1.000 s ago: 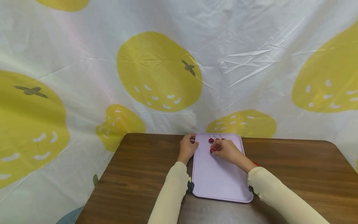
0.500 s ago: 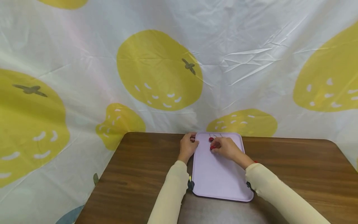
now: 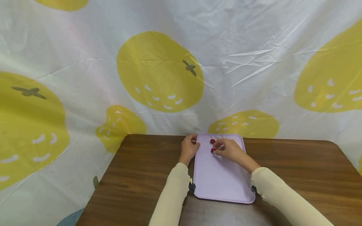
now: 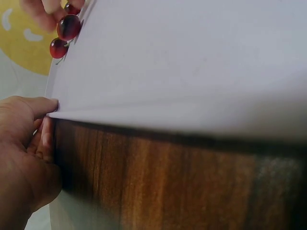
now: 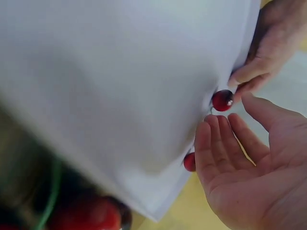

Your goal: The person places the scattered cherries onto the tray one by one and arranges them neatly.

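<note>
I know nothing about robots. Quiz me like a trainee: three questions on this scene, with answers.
1. What does the left hand grip?
2. True or false: the right hand grips that same thing.
3. What is printed on the white fabric backdrop: A) black stars, B) yellow fruit shapes, C) red stripes?

Key: 1. The edge of a pale-purple rectangular tray. 2. False; it's right by a glossy, round, dark-red cherry. 3. B.

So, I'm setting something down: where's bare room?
Free: near half of the tray, between left sleeve and right sleeve; table outside both sleeves. Crowded: tray's far end, around cherries, right hand and left hand; something red near the right sleeve.
</note>
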Demonstrator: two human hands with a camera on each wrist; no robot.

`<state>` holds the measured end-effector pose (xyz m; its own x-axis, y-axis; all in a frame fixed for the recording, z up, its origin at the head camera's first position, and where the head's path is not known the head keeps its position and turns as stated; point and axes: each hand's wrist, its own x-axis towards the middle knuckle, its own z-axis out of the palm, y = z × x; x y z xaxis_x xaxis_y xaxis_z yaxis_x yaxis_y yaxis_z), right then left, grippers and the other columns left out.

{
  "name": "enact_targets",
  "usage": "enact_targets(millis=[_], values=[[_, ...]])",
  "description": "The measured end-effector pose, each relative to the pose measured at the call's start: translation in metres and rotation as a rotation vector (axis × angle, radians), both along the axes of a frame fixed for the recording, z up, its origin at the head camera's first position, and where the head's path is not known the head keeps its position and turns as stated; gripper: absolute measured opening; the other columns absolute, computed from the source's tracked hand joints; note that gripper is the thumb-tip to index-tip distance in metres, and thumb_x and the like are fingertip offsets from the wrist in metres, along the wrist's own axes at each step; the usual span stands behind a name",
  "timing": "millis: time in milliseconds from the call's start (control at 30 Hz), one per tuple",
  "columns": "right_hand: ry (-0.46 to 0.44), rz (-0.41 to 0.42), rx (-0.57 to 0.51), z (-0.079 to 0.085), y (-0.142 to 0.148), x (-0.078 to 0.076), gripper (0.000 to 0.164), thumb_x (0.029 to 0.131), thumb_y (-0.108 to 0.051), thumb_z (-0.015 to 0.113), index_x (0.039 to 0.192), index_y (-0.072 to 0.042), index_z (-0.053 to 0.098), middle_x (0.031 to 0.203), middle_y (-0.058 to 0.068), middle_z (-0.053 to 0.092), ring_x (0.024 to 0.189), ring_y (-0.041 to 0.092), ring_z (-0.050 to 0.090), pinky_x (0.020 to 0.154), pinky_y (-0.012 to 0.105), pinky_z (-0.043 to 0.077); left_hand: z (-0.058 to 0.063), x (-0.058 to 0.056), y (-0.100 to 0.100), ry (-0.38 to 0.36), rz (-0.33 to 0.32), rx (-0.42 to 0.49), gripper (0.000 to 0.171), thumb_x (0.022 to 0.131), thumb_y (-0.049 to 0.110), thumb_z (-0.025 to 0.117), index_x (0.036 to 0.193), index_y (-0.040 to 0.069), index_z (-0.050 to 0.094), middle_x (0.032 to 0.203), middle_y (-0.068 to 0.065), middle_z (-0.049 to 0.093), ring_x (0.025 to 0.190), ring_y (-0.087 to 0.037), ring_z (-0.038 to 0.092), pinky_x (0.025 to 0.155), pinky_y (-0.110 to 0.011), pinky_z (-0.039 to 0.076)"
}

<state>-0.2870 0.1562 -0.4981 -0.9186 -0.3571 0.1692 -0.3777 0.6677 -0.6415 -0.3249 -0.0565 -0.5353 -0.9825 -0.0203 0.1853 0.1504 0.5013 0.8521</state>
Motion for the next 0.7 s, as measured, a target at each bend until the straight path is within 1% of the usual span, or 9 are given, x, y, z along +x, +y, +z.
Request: enact_targets(millis=[67,167,300,367,467,567,633,667,700], values=[[0.0,-0.019,-0.028,0.004,0.006,0.008,0.017,0.092,-0.011,0.078,0.107,-0.002,0.076,0.106,0.017,0.079,0.086,0.026,0.076,0.071,0.032,0.059,0.0,0.0,0.0,-0.002,0.003,0.005,0.035,0.093,-0.002,0.071,0.128,-0.001,0.071,0.118,-0.018,0.071,0.108,-0.029,0.07,0.096,-0.04,0.061],[0.015,-0.067,-0.047,0.011,0.019,0.023,0.018,0.099,-0.017,0.073,0.111,-0.005,0.077,0.11,0.014,0.079,0.083,0.02,0.073,0.065,0.026,0.054,0.001,0.0,0.0,-0.001,0.005,0.007,0.035,0.092,-0.002,0.072,0.127,-0.002,0.071,0.117,-0.018,0.071,0.107,-0.029,0.071,0.094,-0.039,0.061],[-0.005,-0.136,-0.076,0.02,0.046,0.047,0.022,0.106,-0.023,0.065,0.118,-0.009,0.077,0.11,0.015,0.078,0.075,0.016,0.068,0.059,0.025,0.05,0.002,0.0,0.001,0.0,0.005,0.0,0.035,0.092,-0.002,0.072,0.127,-0.002,0.071,0.116,-0.018,0.071,0.106,-0.029,0.071,0.093,-0.039,0.061],[-0.027,-0.162,-0.083,0.023,0.06,0.059,0.023,0.107,-0.022,0.062,0.12,-0.01,0.076,0.11,0.016,0.076,0.067,0.014,0.064,0.057,0.026,0.049,0.002,0.0,0.001,-0.006,0.007,-0.003,0.035,0.093,-0.002,0.071,0.128,-0.002,0.071,0.117,-0.018,0.072,0.106,-0.029,0.071,0.094,-0.039,0.061],[-0.065,-0.187,-0.096,0.024,0.082,0.075,0.021,0.105,-0.017,0.063,0.122,-0.012,0.075,0.112,0.015,0.077,0.056,0.009,0.053,0.052,0.026,0.047,0.003,0.0,0.002,-0.016,0.011,-0.006,0.035,0.093,-0.002,0.071,0.128,-0.001,0.071,0.118,-0.018,0.072,0.107,-0.028,0.07,0.095,-0.04,0.061],[-0.053,-0.201,-0.087,0.021,0.102,0.087,0.02,0.101,-0.015,0.07,0.119,-0.015,0.077,0.114,0.008,0.079,0.068,0.001,0.06,0.061,0.023,0.05,0.003,0.001,0.002,-0.028,0.013,-0.004,0.035,0.094,-0.001,0.071,0.129,0.0,0.07,0.119,-0.017,0.071,0.108,-0.028,0.07,0.096,-0.04,0.061],[-0.047,-0.212,-0.075,0.017,0.113,0.093,0.02,0.099,-0.016,0.073,0.118,-0.017,0.078,0.115,0.004,0.081,0.085,-0.001,0.066,0.074,0.024,0.053,0.003,0.002,0.002,-0.03,0.013,-0.005,0.035,0.095,-0.001,0.071,0.13,0.0,0.07,0.12,-0.017,0.071,0.109,-0.028,0.07,0.097,-0.04,0.061],[-0.045,-0.221,-0.064,0.015,0.117,0.096,0.02,0.099,-0.017,0.074,0.118,-0.018,0.079,0.115,0.003,0.081,0.097,-0.002,0.067,0.081,0.025,0.053,0.003,0.002,0.002,-0.035,0.012,-0.003,0.035,0.095,0.0,0.071,0.13,0.0,0.07,0.121,-0.017,0.071,0.11,-0.029,0.069,0.097,-0.041,0.061],[-0.045,-0.23,-0.053,0.013,0.122,0.099,0.02,0.098,-0.019,0.075,0.118,-0.019,0.079,0.116,0.002,0.081,0.107,-0.003,0.064,0.089,0.028,0.052,0.002,0.002,0.002,-0.034,0.011,-0.004,0.035,0.095,0.0,0.071,0.13,0.0,0.07,0.121,-0.017,0.071,0.109,-0.028,0.069,0.097,-0.04,0.061]])
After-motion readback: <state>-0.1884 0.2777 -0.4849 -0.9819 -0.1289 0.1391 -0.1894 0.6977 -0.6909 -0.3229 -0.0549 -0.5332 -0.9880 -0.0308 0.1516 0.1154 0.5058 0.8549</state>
